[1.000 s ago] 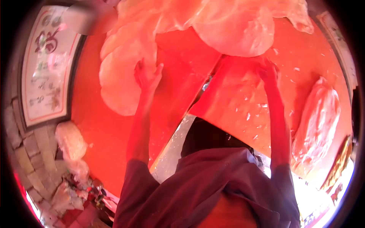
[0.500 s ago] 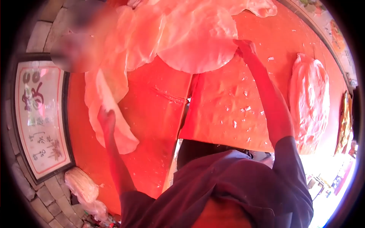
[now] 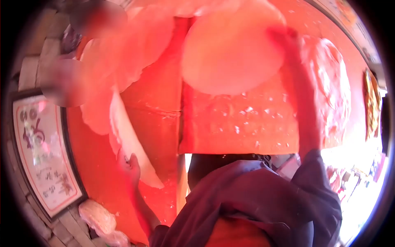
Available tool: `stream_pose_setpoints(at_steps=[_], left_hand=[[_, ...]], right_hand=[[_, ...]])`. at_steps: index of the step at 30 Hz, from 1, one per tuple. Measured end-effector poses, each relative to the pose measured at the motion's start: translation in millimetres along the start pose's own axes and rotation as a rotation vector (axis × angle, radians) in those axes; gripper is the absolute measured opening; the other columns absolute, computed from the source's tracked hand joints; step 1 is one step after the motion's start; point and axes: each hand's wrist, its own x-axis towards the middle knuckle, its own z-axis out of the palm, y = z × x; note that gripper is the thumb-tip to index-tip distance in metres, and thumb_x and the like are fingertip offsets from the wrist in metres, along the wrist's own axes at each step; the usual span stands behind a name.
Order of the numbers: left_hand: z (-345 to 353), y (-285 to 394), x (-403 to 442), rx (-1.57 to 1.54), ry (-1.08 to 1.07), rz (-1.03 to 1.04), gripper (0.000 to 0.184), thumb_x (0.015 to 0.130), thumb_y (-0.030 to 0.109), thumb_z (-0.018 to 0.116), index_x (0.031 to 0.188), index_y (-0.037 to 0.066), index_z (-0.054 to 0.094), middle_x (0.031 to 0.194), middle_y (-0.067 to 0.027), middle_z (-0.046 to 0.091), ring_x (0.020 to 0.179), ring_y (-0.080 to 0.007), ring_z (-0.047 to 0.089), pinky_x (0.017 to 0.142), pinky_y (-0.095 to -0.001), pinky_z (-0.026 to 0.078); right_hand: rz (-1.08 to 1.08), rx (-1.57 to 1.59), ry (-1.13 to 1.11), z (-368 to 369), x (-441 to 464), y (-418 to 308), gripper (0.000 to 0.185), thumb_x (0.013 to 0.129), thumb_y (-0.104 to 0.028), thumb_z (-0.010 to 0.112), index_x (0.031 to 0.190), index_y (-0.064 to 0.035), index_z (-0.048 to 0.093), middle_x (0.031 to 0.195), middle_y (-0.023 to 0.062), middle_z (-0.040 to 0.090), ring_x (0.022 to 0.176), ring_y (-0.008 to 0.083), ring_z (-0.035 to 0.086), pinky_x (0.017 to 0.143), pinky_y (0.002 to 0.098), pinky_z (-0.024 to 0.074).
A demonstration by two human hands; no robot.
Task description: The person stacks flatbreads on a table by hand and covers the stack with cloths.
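Note:
Under red light, a broad thin round sheet (image 3: 230, 53), dough-like and pale, spreads over the upper middle of the red table. My right hand (image 3: 286, 39), smeared by motion, grips this sheet at its right edge. At the left, a thin folded sheet (image 3: 133, 144) hangs together with a wide layer of overlapping thin sheets (image 3: 140, 45). My left hand (image 3: 129, 164) is closed on its lower edge, thumb and fingers pinched together. What exactly the sheets are made of I cannot tell.
A pile of thin sheets (image 3: 329, 90) lies at the right of the red table (image 3: 247, 140), which has white scraps and a seam. A framed sign (image 3: 45, 154) and a plastic-wrapped bundle (image 3: 98, 216) are on the left. Blurred shapes of people show at upper left.
My right hand has drawn the round sheet rightward, towards the pile, opening a gap from the layered sheets. My left hand sits lower in view with the folded sheet; the whole view has also shifted.

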Motion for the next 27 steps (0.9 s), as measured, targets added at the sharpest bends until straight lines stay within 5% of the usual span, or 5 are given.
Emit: stream_pose_setpoints(at_steps=[8, 15, 21, 23, 27], left_hand=[[36.9, 125.7, 37.0, 0.160, -0.218, 0.132, 0.047, 0.091, 0.005, 0.055, 0.135, -0.009, 0.044, 0.117, -0.0222, 0.062, 0.107, -0.0236, 0.063, 0.089, -0.0310, 0.049], [102.3, 241.7, 46.9, -0.103, -0.460, 0.417, 0.042, 0.087, -0.001, 0.053, 0.129, -0.005, 0.052, 0.108, -0.0158, 0.066, 0.094, -0.0176, 0.065, 0.080, -0.0287, 0.051], [196.1, 307.2, -0.7, -0.009, -0.551, 0.731, 0.040, 0.080, 0.001, 0.059, 0.120, -0.003, 0.060, 0.098, -0.0267, 0.066, 0.085, -0.0394, 0.069, 0.068, -0.0429, 0.055], [245.0, 304.6, -18.9, -0.070, -0.670, 0.802, 0.032, 0.083, 0.002, 0.063, 0.115, -0.002, 0.062, 0.079, -0.0170, 0.065, 0.063, -0.0169, 0.064, 0.056, -0.0319, 0.050], [291.6, 281.8, -52.4, -0.178, -0.692, 0.750, 0.041, 0.080, 0.005, 0.071, 0.120, 0.000, 0.061, 0.091, -0.0136, 0.067, 0.079, -0.0249, 0.070, 0.067, -0.0316, 0.056]], right_hand=[[-0.816, -1.175, 0.173, -203.2, 16.8, -159.1, 0.003, 0.075, -0.007, 0.062, 0.074, -0.0034, 0.062, 0.064, 0.0125, 0.063, 0.060, 0.0261, 0.062, 0.058, 0.0391, 0.0457], [-0.046, -1.659, -0.185, -218.0, -59.9, -3.2, 0.031, 0.087, -0.021, 0.063, 0.115, -0.0078, 0.067, 0.106, 0.0122, 0.069, 0.090, 0.0277, 0.068, 0.079, 0.0364, 0.0544], [0.689, 0.404, -0.368, -115.8, -179.4, 3.3, 0.072, 0.089, -0.060, 0.060, 0.127, 0.0004, 0.056, 0.108, 0.0151, 0.068, 0.101, 0.0225, 0.065, 0.085, 0.0367, 0.0524], [0.758, 0.952, -0.298, -92.7, -184.3, 0.8, 0.059, 0.094, -0.053, 0.056, 0.127, -0.0032, 0.058, 0.108, 0.0096, 0.066, 0.098, 0.0200, 0.065, 0.076, 0.0362, 0.0540], [0.862, 0.617, -0.170, -88.4, -185.2, -6.0, 0.055, 0.096, -0.050, 0.055, 0.123, -0.0028, 0.060, 0.102, 0.0080, 0.068, 0.091, 0.0185, 0.066, 0.076, 0.0350, 0.0540]])
